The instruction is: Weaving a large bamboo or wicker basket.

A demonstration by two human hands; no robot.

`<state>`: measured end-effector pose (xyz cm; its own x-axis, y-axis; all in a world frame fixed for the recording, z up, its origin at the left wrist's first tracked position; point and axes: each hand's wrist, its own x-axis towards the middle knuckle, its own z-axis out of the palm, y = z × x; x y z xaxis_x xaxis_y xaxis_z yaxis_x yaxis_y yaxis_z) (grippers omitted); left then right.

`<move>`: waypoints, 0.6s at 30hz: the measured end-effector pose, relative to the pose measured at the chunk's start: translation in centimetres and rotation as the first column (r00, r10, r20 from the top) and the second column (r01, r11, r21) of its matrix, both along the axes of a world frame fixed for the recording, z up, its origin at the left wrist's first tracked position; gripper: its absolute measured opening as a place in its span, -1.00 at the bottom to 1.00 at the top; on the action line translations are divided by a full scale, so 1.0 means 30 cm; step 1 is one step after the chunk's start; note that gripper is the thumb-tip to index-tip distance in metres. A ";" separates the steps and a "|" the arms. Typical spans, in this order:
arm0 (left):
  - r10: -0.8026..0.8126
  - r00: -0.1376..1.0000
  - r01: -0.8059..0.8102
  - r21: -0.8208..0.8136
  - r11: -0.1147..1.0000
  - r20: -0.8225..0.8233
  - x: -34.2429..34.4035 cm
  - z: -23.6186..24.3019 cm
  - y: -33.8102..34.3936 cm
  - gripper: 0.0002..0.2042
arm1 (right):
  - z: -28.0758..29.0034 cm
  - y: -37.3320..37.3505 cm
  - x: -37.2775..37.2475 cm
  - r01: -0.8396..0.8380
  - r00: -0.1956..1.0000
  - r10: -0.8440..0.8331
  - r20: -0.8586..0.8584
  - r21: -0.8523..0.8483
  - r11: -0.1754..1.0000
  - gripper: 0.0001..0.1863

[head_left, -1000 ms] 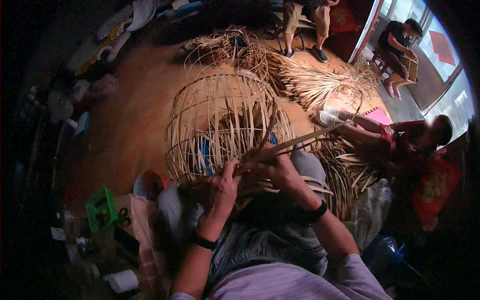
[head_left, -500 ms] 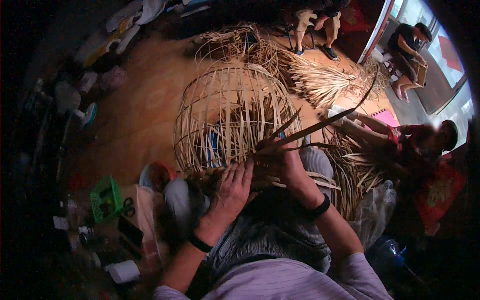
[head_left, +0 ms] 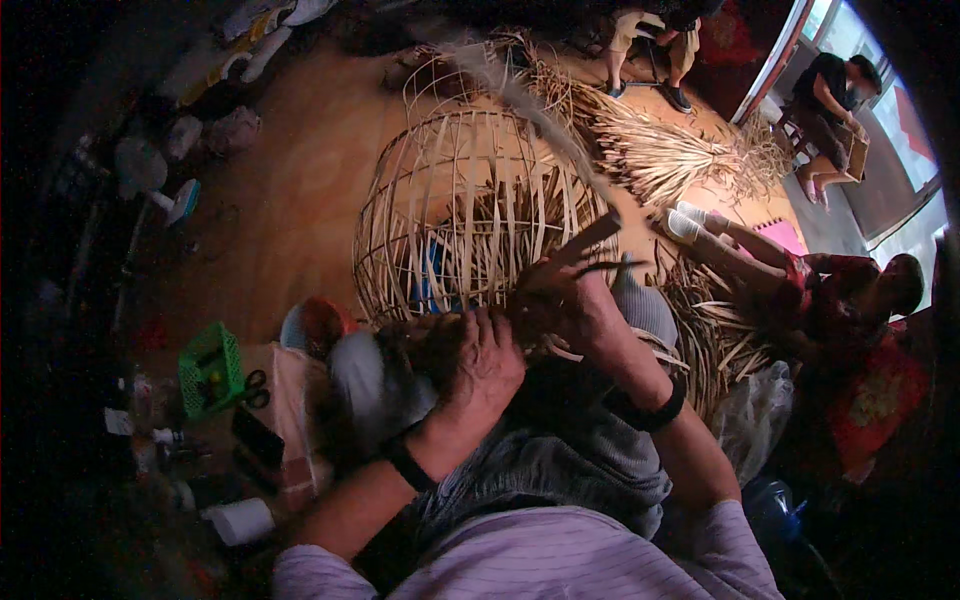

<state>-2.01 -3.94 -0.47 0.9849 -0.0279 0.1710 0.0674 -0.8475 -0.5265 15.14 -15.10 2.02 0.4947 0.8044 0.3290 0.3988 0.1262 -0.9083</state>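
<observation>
A large open-ribbed basket of pale flat strips lies in front of my knees, its ribs curving away from me. My left hand rests over the basket's near, dark woven edge, fingers bent close together and holding it down; its thumb is hidden. Just right of it, my right hand is closed around a brown dried strip. The strip's upper part sweeps up and left over the basket, smeared by motion. Shadow hides the exact spot where the strip meets the weave.
Loose straw bundles spread beyond the basket, more strips beside my right knee. A person sits at right, others farther back. At left are a green plastic basket, scissors and a white cup. A clear plastic bag lies right.
The strip in my right hand has swung from pointing up-right to sweeping up-left over the basket. My left hand has shifted slightly right, closer to my right hand. The view has tilted a little.
</observation>
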 end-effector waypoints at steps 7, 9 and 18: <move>0.063 0.992 -0.050 0.123 0.991 -0.105 0.001 0.014 -0.015 -0.63 | -0.090 0.031 0.049 -0.060 0.974 0.062 0.219 -0.015 0.998 -0.84; 0.035 0.992 -0.025 0.081 0.996 -0.121 0.007 0.029 -0.002 -0.63 | -0.112 0.014 0.032 -0.044 0.996 0.044 0.079 -0.007 0.999 -0.88; -0.032 0.995 0.027 -0.052 0.998 -0.095 0.061 0.013 0.043 -0.77 | -0.148 -0.021 -0.022 0.085 0.996 -0.083 -0.033 0.039 0.996 -0.78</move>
<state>-0.18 -2.64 -0.10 0.9957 -0.0511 0.0776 -0.0069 -0.8739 -0.4860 14.50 -15.74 -2.40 0.5705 0.7459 0.3439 0.3813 0.1303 -0.9152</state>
